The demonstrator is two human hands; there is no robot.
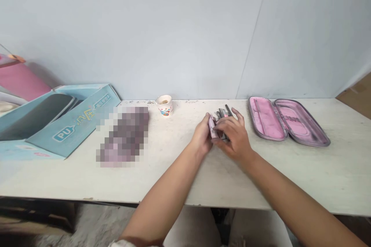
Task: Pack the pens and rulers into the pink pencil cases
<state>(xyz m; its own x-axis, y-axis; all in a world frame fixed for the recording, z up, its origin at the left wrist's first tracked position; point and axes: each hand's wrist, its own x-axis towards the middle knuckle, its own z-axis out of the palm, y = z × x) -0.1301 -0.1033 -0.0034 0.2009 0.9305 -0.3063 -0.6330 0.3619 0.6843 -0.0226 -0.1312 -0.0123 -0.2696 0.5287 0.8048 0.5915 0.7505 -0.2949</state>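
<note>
My left hand (202, 136) and my right hand (233, 136) meet at the middle of the white table (174, 177). Together they grip a bundle of pens and small sticks (222, 114), grey, black and pink, whose ends poke out beyond my fingers. My left fingers curl round a pale pink piece at the bundle's left side. My right hand lies over the bundle with its fingers wrapped on it. An open pink pencil case (286, 120) lies flat on the table just to the right of my right hand, both halves facing up.
A small paper cup (164, 105) stands at the back by the wall. A blurred purplish patch (124, 136) lies left of centre. A light blue cardboard box (58, 119) sits at the far left, with something pink (20, 81) behind it.
</note>
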